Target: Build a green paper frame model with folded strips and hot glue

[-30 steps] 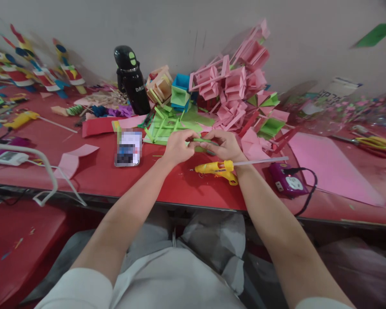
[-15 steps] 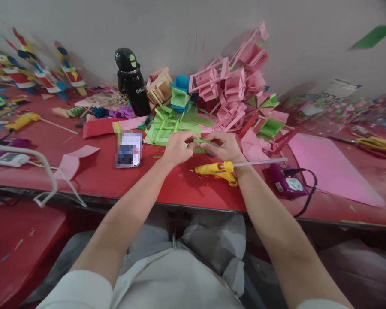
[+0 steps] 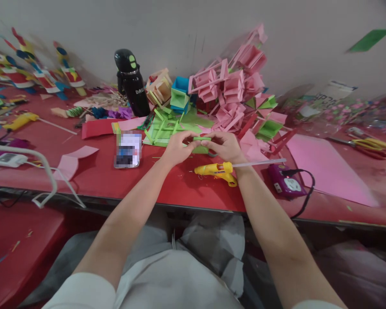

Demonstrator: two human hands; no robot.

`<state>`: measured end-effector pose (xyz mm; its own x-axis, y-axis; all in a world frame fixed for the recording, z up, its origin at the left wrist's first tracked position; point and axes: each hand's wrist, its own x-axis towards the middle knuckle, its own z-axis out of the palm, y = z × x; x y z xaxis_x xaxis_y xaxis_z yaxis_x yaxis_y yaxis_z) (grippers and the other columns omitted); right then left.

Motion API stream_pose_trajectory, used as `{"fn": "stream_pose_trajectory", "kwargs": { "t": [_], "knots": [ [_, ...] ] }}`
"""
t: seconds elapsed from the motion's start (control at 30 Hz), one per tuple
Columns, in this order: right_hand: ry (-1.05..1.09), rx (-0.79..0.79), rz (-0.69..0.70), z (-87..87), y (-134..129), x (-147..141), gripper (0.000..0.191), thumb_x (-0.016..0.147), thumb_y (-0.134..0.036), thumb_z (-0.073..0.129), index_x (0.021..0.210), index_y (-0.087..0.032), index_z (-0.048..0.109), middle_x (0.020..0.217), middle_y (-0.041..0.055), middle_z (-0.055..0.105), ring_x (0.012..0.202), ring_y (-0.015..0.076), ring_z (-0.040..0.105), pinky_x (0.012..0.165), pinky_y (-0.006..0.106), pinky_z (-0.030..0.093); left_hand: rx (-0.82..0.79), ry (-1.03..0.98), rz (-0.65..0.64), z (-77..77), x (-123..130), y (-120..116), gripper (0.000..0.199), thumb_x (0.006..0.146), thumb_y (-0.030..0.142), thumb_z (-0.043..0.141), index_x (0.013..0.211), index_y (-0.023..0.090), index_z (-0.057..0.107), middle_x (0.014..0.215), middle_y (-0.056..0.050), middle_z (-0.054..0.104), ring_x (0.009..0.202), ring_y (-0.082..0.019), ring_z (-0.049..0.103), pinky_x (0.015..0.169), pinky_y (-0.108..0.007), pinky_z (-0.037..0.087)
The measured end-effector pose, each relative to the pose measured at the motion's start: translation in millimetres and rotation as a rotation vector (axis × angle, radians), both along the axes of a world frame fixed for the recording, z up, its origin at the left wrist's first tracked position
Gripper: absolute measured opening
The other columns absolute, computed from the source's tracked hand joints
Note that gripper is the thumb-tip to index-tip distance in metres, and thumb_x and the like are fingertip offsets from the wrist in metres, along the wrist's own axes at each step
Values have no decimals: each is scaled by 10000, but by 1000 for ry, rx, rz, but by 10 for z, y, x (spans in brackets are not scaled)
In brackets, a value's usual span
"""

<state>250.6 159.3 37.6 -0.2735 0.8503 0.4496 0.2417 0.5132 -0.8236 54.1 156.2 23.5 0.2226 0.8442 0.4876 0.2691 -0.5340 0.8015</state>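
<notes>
Between my two hands is a small green piece [image 3: 201,139], pinched at its left end by my left hand [image 3: 180,148] and at its right end by my right hand [image 3: 224,146]. More green shows just below the fingertips. A yellow glue gun [image 3: 214,168] with a long clear stick lies on the red table [image 3: 180,193], under my right hand and beside that wrist. Green strips [image 3: 164,126] on a pale sheet lie just behind my left hand. Folded pink paper pieces [image 3: 233,86] are piled behind my right hand.
A phone [image 3: 128,150] lies left of my hands, with a black bottle [image 3: 133,86] behind it. At the right are a purple power box [image 3: 286,182] with a black cable, a pink sheet [image 3: 331,171] and scissors [image 3: 366,146]. A white bent tube [image 3: 48,167] crosses the left edge.
The green piece between my fingers now lies more level and its face shows more, with more green visible beneath it. My hands have barely moved.
</notes>
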Motion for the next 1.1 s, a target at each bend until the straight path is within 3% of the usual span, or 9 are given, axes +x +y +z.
{"fn": "stream_pose_trajectory", "kwargs": {
  "t": [0.17, 0.3, 0.47, 0.67, 0.93, 1.1],
  "knots": [
    [26, -42, -5, -6, 29, 41, 437, 740, -610, 811, 885, -198, 802, 712, 14, 702, 591, 126, 551, 547, 269, 438, -146, -71, -174, 10, -49, 12, 414, 918, 461, 691, 1213, 171, 694, 933, -64, 727, 848, -177, 682, 756, -290, 548],
    [50, -96, -52, -39, 61, 68, 467, 760, -645, 779, 894, -198, 796, 702, 7, 685, 591, 128, 549, 551, 275, 437, -189, -97, -170, -8, -59, 26, 569, 809, 512, 800, 1253, 191, 648, 1192, -123, 708, 1048, -232, 685, 877, -334, 556],
    [34, -135, -7, -52, 47, 62, 446, 746, -625, 799, 876, -199, 772, 689, 0, 662, 590, 126, 539, 536, 272, 427, -232, -130, -95, 12, -42, 0, 351, 829, 408, 775, 1048, 154, 673, 1099, -106, 717, 904, -185, 684, 797, -313, 565],
    [-27, -120, 75, -53, 20, 12, 492, 706, -667, 805, 865, -208, 723, 804, 23, 697, 695, 152, 596, 630, 293, 495, -130, -85, -99, 39, -52, -27, 128, 833, 239, 723, 917, 153, 678, 880, -43, 709, 820, -152, 656, 773, -289, 543],
    [-158, -6, 88, -25, -6, 33, 476, 812, -668, 710, 743, -202, 645, 629, -20, 574, 553, 111, 472, 527, 275, 385, -136, -69, -91, 51, -17, -61, 175, 821, 214, 739, 979, 151, 698, 988, -79, 745, 858, -163, 683, 796, -304, 567],
    [-167, 32, 61, -3, -28, 16, 510, 802, -704, 694, 706, -208, 630, 632, -8, 592, 569, 122, 485, 539, 282, 404, -159, -56, -111, 57, -20, -70, 145, 824, 198, 725, 961, 153, 704, 985, -71, 738, 814, -155, 675, 727, -281, 566]
  ]
}}
